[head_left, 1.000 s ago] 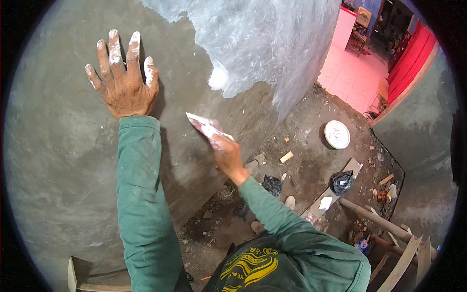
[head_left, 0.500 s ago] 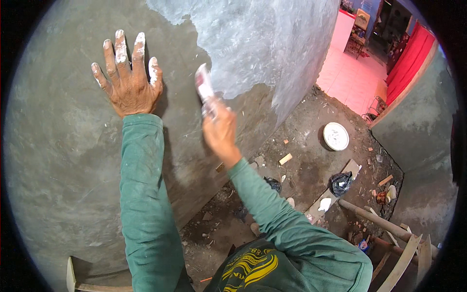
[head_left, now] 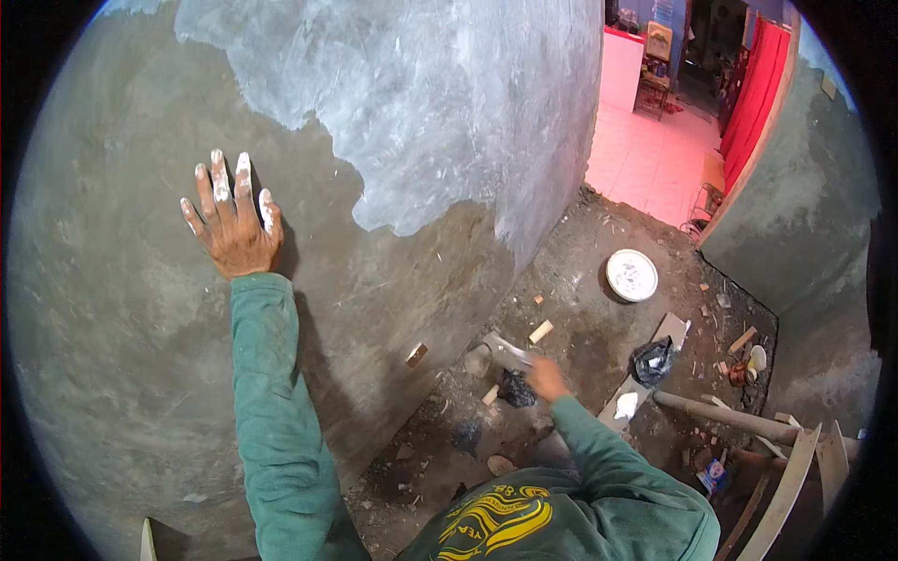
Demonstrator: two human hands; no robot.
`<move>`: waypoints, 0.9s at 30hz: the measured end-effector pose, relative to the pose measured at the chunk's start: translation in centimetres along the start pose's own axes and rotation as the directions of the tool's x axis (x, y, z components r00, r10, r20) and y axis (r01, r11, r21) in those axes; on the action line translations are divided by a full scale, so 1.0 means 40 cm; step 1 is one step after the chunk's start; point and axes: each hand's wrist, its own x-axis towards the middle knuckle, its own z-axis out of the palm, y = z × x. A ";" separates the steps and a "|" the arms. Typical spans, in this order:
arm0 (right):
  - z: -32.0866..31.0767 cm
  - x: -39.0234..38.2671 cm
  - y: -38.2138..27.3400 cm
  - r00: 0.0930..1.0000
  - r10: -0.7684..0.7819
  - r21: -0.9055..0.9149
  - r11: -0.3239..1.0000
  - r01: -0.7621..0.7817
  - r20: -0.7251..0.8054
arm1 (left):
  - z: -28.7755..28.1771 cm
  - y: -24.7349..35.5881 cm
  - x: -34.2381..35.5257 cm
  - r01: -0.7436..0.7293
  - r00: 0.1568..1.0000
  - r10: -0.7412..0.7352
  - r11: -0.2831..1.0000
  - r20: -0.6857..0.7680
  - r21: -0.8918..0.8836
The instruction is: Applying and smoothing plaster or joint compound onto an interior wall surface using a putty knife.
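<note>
Head view: the scraper (head_left: 511, 352) extends up-left from the right grip (head_left: 546, 379).

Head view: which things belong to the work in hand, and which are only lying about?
Likely part of the work:
scraper, in the right hand
partly coated wall, with the left hand against it
round tub with white stuff

Apparently just lying about:
wood block
black plastic bag near the scraper
wood strip
</note>
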 end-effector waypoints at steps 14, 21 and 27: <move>-0.133 -0.605 0.827 0.458 0.789 0.308 0.592 -0.745 -0.409 | -0.005 0.035 0.012 -0.008 1.000 0.008 0.999 -0.011 0.040; -0.170 -0.432 0.922 0.574 0.756 0.201 0.644 -0.738 -0.314 | -0.019 0.086 -0.052 0.101 0.995 -0.100 0.989 -0.011 0.106; -0.183 -0.283 1.158 0.706 0.506 0.073 0.834 -0.547 -0.495 | -0.015 0.275 -0.205 0.340 0.908 -0.349 0.937 0.231 0.082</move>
